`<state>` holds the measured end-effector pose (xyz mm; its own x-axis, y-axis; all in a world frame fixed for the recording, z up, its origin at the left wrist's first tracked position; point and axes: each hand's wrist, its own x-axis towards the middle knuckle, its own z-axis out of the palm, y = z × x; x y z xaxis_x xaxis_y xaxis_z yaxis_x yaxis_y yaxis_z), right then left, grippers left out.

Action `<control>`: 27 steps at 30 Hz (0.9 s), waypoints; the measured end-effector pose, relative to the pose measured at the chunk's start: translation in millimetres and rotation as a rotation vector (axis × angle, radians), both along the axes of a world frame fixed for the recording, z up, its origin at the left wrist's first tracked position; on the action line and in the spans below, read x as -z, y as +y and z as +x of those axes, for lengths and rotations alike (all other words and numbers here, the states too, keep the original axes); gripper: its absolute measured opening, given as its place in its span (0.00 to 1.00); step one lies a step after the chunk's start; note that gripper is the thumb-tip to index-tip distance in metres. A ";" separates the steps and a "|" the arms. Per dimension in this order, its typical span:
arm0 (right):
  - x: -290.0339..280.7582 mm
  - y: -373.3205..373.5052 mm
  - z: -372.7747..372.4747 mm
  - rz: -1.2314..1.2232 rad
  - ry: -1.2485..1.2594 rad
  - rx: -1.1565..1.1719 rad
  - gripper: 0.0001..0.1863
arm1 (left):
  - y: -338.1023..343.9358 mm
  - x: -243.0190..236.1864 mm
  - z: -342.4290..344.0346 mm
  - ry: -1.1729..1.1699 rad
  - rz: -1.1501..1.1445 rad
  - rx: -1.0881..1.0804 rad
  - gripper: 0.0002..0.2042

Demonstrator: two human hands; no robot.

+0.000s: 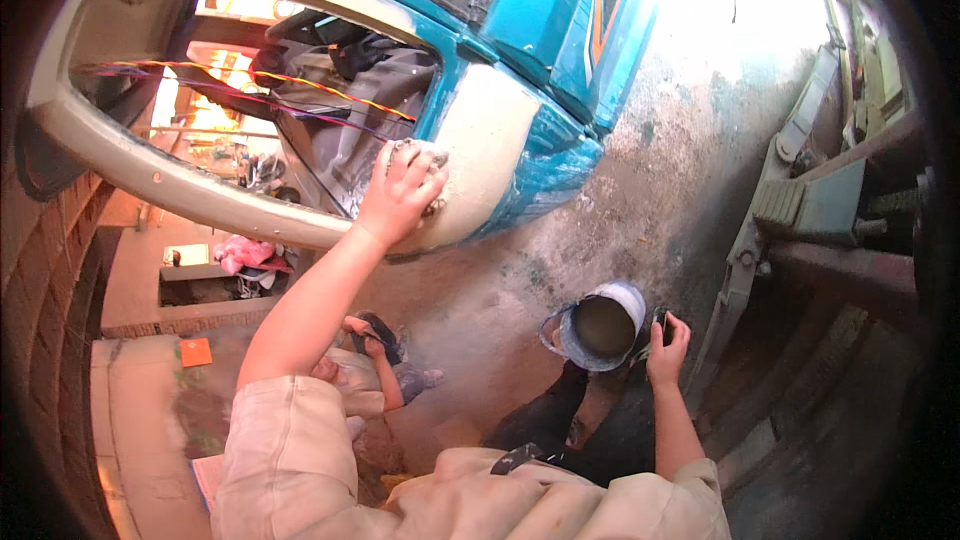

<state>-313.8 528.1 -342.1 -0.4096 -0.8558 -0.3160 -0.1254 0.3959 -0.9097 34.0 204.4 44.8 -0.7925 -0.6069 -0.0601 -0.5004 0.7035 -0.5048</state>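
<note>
My left hand (400,190) reaches up to the cream-coated corner (480,125) of a blue vehicle cab, fingers curled over a crumpled greyish pad or cloth (430,202) pressed on that surface. Beside it is the open window frame (240,232), with red, yellow and purple wires strung across the opening. My right hand (672,350) is low at the right, gripping a small dark flat object (659,325) that I cannot identify. Just left of that hand stands a pale bucket (632,298) holding murky grey liquid.
Another person (355,380) crouches or sits below my left arm, hands on a small object. A heavy metal frame (800,210) runs down the right side. Stained floor (680,100) runs beyond the cab. A pink bundle (245,255) and an orange square (196,352) lie at the left.
</note>
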 end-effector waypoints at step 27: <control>15.1 68.5 4.7 0.148 0.059 -0.131 0.22 | -158.3 153.3 -90.5 -0.197 -0.409 0.144 0.07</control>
<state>-309.0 596.6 -357.1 -0.3194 -0.8490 -0.4209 -0.2356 0.5013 -0.8326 -56.5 46.1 -108.5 -0.8677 -0.4971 0.0037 -0.2796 0.4820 -0.8304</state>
